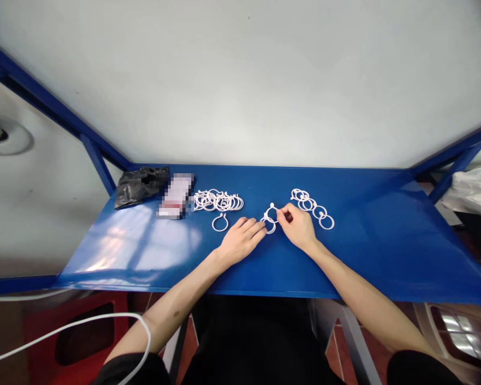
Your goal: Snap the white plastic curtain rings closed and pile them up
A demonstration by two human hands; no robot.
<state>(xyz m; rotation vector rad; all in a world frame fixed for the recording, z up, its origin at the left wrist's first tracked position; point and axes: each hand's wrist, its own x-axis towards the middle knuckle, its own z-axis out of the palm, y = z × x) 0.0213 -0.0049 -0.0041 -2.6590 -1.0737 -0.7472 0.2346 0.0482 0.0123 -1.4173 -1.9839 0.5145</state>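
Observation:
On the blue table (344,256) my left hand (242,238) lies palm down, fingers together, its fingertips pressing a white plastic ring (270,228). My right hand (299,224) is closed in a pinch on a second white ring (271,213) that touches the first. A chain of linked white rings (312,207) trails from my right hand toward the back right. A single ring (220,222) lies just left of my left hand. A pile of several loose white rings (218,200) sits behind it.
A black plastic bag (141,185) lies at the table's back left, beside a blurred flat package (175,195). A white wall stands behind the table. A white cable (84,321) hangs below the front edge. A white bag (475,190) sits at far right.

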